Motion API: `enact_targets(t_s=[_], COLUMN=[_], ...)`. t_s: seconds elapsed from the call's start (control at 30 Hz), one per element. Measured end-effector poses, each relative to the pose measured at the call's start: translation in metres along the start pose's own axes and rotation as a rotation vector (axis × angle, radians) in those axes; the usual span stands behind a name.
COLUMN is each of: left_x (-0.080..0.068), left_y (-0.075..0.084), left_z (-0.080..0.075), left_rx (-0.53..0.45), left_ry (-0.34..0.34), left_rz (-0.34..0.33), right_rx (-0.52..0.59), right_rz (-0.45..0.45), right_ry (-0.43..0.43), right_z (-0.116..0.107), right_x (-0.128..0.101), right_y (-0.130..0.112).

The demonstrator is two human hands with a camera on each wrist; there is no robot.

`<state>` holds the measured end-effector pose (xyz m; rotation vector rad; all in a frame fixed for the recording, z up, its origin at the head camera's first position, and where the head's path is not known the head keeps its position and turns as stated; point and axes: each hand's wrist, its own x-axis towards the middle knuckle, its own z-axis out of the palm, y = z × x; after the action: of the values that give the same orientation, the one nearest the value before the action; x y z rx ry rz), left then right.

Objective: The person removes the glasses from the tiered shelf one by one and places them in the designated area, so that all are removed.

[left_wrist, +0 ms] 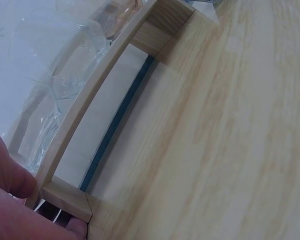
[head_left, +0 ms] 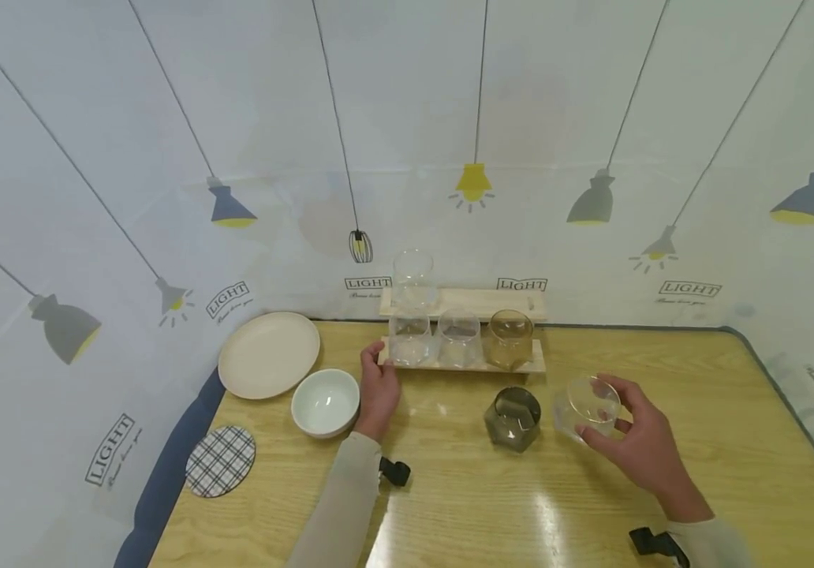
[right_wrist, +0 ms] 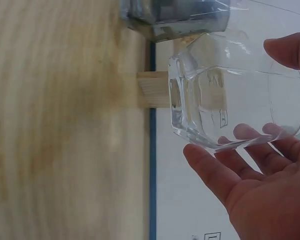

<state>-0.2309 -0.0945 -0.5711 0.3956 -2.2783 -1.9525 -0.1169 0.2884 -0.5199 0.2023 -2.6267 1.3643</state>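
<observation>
My left hand [head_left: 382,394] grips the left end of a two-tier wooden rack [head_left: 464,366]; in the left wrist view the thumb [left_wrist: 21,181] lies at the front strip, with fingers by the end block. On the lower tier stand two clear glasses [head_left: 459,339] and an amber glass [head_left: 510,339], and another clear glass [head_left: 414,278] is on the upper tier at the left. My right hand [head_left: 637,442] holds a clear faceted glass [right_wrist: 230,95] between thumb and fingers, its base above the table in the right wrist view. Beside it on the table stands a smoky grey glass [head_left: 513,420].
Left of the rack are a white bowl [head_left: 325,404], a cream oval plate [head_left: 269,355] and a round plaid coaster [head_left: 221,461]. The wooden table [head_left: 464,505] meets a wall covering with printed lamps [head_left: 407,95] behind the rack.
</observation>
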Motion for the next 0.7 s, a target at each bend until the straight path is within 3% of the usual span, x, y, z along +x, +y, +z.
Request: enact_targets(t_s=[0.27, 0.7], left_x=[0.002, 0.003], left_y=[-0.001, -0.003], left_z=[0.0, 0.0], left_rx=[-0.019, -0.026], left_ry=[-0.016, -0.023], left_rz=[-0.009, -0.022], right_rx=[-0.07, -0.081], right_rz=[0.085, 0.122], right_ry=[-0.034, -0.049], right_z=[0.004, 0.012], right_x=[-0.005, -0.006], right_y=[0.016, 0.025])
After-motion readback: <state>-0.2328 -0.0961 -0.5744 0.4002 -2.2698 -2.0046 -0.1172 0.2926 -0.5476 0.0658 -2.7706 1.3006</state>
